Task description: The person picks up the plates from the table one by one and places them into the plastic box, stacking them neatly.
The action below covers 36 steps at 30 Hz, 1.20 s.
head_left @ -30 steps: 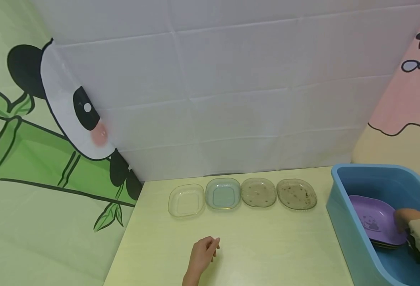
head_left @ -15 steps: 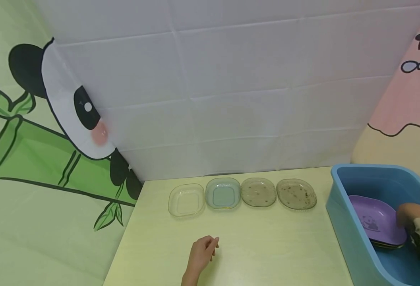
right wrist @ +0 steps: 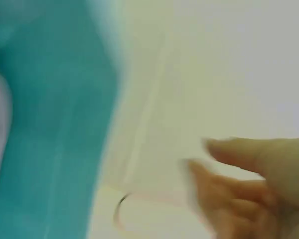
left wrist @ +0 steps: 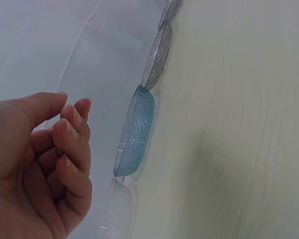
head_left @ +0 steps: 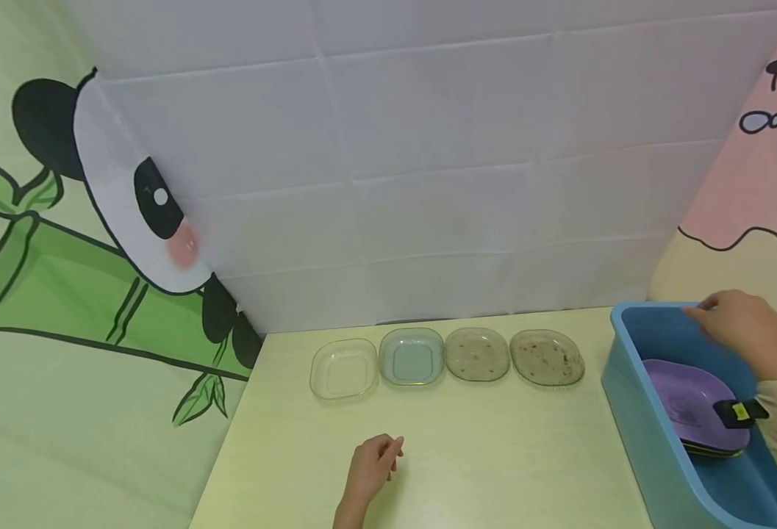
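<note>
My left hand (head_left: 370,469) hovers over the table (head_left: 481,455) in front of a row of glass dishes. Its fingers hang loosely curled, and the left wrist view shows nothing in them. That row runs from a clear dish (head_left: 344,369) through a bluish dish (head_left: 412,357) and a grey-brown dish (head_left: 477,355) to a dark-spotted one (head_left: 547,358). At the right, my right hand (head_left: 745,327) is raised over the far rim of a blue bin (head_left: 646,441). Blurred in the right wrist view, its fingers (right wrist: 234,194) hold nothing. A purple plate (head_left: 666,378) tops a stack inside the bin.
White cloth (head_left: 428,184) hangs behind the table, with a panda-printed cloth (head_left: 130,206) at the left and a pink-and-cream one (head_left: 745,176) at the right. The bin's tall wall rises beside the table's right part. A black strap (head_left: 739,414) shows at my right wrist.
My right hand has lifted from beside the purple plate, up and toward the bin's far rim, with nothing in it. The left hand and the glass dishes have stayed nearly still.
</note>
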Each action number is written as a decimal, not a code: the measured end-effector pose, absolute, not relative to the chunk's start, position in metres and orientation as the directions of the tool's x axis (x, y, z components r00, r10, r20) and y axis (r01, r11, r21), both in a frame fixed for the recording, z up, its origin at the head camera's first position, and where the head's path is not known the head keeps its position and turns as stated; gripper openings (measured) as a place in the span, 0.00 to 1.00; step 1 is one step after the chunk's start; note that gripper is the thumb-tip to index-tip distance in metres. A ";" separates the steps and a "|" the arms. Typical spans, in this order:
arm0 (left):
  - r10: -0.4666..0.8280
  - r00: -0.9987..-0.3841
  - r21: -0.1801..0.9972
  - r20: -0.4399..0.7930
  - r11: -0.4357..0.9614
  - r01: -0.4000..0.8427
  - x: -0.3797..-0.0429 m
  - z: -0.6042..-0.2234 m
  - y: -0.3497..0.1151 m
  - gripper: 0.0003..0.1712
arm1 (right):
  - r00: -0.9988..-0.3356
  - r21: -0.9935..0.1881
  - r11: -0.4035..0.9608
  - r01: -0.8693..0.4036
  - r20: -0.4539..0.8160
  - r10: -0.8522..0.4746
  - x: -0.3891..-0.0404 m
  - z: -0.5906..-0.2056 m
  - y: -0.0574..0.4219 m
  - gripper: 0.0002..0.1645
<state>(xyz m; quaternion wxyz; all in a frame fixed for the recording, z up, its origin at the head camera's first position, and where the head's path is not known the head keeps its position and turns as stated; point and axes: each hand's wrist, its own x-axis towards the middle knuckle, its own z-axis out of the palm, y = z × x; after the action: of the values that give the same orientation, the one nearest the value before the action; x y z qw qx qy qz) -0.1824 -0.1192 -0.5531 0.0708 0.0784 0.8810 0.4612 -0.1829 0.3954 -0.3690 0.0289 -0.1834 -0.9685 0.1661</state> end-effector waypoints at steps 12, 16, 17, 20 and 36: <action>0.199 -0.978 0.828 -0.060 0.557 0.063 -0.181 -0.556 -0.122 0.22 | -0.588 -0.762 0.623 -0.174 0.588 0.555 -0.183 -0.330 0.276 0.11; 0.198 -0.979 0.832 -0.054 0.551 0.065 -0.181 -0.553 -0.121 0.22 | -0.552 -0.763 0.571 -0.302 0.628 0.548 -0.190 -0.329 0.244 0.08; 0.200 -0.978 0.833 -0.057 0.550 0.064 -0.181 -0.553 -0.121 0.22 | -0.545 -0.752 0.563 -0.342 0.647 0.533 -0.191 -0.333 0.237 0.09; 0.200 -0.978 0.833 -0.065 0.551 0.057 -0.180 -0.554 -0.121 0.22 | -0.509 -0.697 0.561 -0.447 0.714 0.481 -0.195 -0.354 0.219 0.09; 0.188 -0.980 0.826 -0.070 0.562 0.048 -0.179 -0.558 -0.123 0.21 | -0.714 -0.852 0.507 -0.130 0.435 0.549 -0.182 -0.496 0.208 0.06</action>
<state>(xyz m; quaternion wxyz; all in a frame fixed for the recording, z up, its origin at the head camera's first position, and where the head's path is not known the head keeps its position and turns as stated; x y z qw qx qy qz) -0.1786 -0.1233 -0.5579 0.0752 0.0670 0.8805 0.4633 -0.1815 0.2075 -0.4957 0.3545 -0.1323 -0.7923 0.4786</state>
